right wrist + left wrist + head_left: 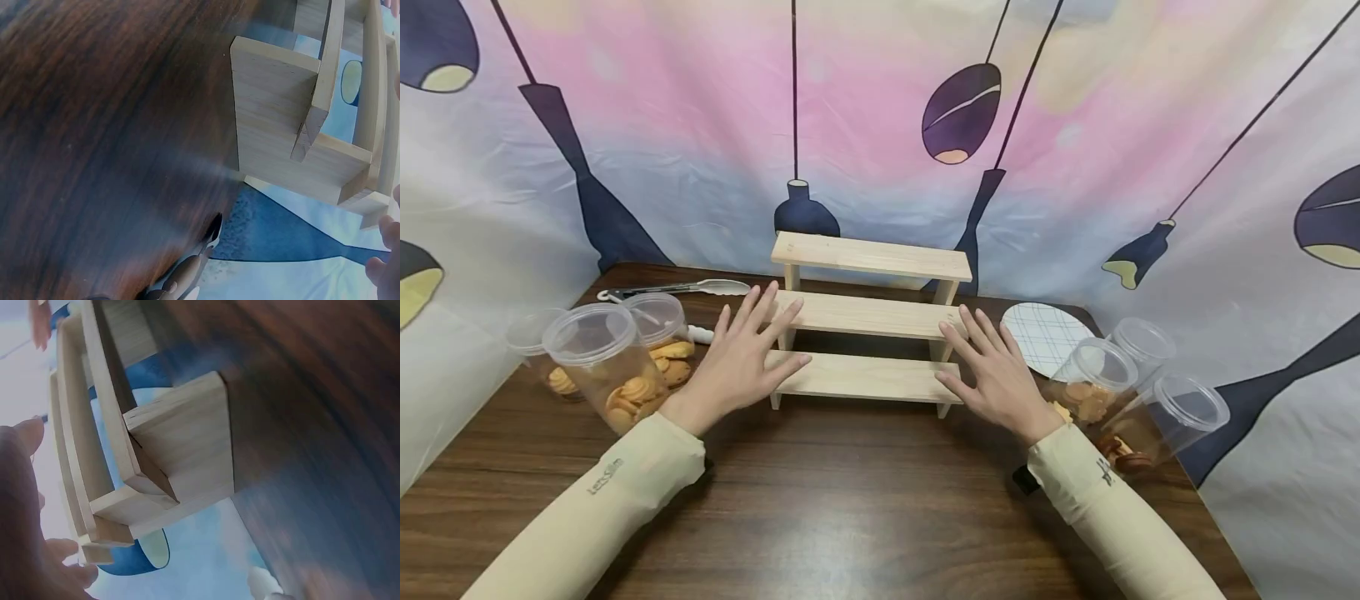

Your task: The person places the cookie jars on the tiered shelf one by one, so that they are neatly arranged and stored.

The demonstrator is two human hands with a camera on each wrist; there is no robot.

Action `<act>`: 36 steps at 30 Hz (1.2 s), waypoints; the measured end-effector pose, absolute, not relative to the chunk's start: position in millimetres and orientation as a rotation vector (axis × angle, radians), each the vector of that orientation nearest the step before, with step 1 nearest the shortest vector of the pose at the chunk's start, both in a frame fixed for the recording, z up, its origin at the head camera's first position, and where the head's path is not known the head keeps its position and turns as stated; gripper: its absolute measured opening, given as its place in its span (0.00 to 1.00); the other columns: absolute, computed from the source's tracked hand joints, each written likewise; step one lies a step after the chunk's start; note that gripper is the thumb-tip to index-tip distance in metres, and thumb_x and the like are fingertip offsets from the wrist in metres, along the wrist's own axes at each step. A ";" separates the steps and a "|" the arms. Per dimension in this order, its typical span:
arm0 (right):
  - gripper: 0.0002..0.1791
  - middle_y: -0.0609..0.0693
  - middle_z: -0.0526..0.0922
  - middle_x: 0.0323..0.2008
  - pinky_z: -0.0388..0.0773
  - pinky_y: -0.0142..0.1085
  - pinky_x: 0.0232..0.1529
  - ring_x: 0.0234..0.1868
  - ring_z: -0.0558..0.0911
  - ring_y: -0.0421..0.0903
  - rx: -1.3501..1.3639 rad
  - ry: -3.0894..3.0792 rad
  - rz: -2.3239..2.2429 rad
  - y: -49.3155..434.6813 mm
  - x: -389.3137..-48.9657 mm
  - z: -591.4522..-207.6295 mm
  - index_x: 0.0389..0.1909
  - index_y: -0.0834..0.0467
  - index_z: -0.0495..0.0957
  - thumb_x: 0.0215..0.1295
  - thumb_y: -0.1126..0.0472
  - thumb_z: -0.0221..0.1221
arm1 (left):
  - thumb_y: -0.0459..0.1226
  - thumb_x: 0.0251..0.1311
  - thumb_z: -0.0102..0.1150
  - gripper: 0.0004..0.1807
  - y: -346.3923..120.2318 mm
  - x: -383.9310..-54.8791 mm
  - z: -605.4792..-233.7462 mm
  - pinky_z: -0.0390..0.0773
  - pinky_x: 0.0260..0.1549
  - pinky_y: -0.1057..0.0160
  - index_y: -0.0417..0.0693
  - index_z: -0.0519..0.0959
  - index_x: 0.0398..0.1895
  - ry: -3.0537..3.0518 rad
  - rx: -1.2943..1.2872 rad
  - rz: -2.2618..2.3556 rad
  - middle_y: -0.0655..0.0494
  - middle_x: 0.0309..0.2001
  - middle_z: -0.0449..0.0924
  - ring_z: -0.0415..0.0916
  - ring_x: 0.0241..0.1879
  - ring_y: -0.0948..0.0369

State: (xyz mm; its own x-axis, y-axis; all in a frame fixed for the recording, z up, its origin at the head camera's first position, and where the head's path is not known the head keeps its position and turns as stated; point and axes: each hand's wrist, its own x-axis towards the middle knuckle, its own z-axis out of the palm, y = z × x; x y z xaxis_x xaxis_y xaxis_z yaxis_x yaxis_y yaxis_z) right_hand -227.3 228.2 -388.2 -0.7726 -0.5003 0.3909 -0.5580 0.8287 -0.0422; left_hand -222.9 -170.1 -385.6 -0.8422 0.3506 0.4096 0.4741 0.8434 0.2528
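A three-tier wooden display stand (pixel 865 312) of pale wood stands on the dark wooden table. My left hand (pixel 737 358) is spread with straight fingers at the stand's left end, its fingertips overlapping the shelf ends in the head view. At the right end, my right hand (pixel 996 375) is spread in much the same way. Neither hand holds anything. Whether the fingertips touch the wood, I cannot tell. Part of the left hand (pixel 37 519) shows beside the stand (pixel 187 437) in the left wrist view. Only fingertips of the right hand appear at the edge of the right wrist view.
Several clear lidded jars of cookies stand on both sides, including a large jar (pixel 617 367) at left and another jar (pixel 1090 379) at right. Tongs (pixel 700 287) lie at the back left. Behind the right jars is a white checked plate (pixel 1045 333). A printed curtain (pixel 865 108) hangs behind.
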 end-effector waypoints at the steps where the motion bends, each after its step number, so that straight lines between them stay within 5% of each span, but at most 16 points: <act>1: 0.39 0.49 0.46 0.80 0.44 0.60 0.74 0.79 0.48 0.53 0.795 -2.642 0.223 228.1 -227.6 -388.1 0.79 0.41 0.54 0.70 0.34 0.51 | 0.61 0.64 0.57 0.46 -169.8 -225.2 -385.7 0.40 0.69 0.30 0.61 0.52 0.80 -2.676 -0.592 -0.536 0.47 0.81 0.39 0.34 0.79 0.46; 8: 0.40 0.50 0.46 0.80 0.43 0.59 0.75 0.80 0.45 0.50 0.783 -2.644 0.252 229.5 -228.0 -390.0 0.79 0.41 0.53 0.70 0.35 0.52 | 0.64 0.63 0.56 0.56 -170.5 -240.2 -389.4 0.49 0.70 0.35 0.47 0.42 0.81 -2.736 -0.436 -0.869 0.39 0.78 0.46 0.44 0.77 0.41; 22: 0.39 0.53 0.50 0.79 0.51 0.59 0.73 0.79 0.51 0.53 0.798 -2.607 0.280 229.1 -230.6 -390.9 0.79 0.44 0.54 0.71 0.38 0.53 | 0.67 0.67 0.44 0.52 -172.0 -258.2 -396.5 0.48 0.70 0.35 0.52 0.35 0.81 -2.769 -0.255 -1.256 0.41 0.80 0.39 0.40 0.77 0.40; 30: 0.39 0.52 0.51 0.79 0.51 0.58 0.73 0.78 0.52 0.53 0.777 -2.608 0.299 230.2 -229.7 -391.9 0.79 0.44 0.54 0.71 0.41 0.55 | 0.64 0.74 0.29 0.40 -171.5 -261.2 -400.4 0.50 0.70 0.35 0.58 0.40 0.82 -2.705 -0.243 -1.390 0.43 0.79 0.44 0.44 0.76 0.40; 36: 0.39 0.52 0.52 0.79 0.50 0.59 0.73 0.78 0.53 0.54 0.763 -2.586 0.333 231.2 -226.9 -389.5 0.79 0.44 0.55 0.71 0.42 0.55 | 0.61 0.75 0.26 0.38 -169.1 -263.1 -399.6 0.50 0.70 0.35 0.58 0.40 0.82 -2.697 -0.224 -1.408 0.42 0.79 0.46 0.45 0.76 0.40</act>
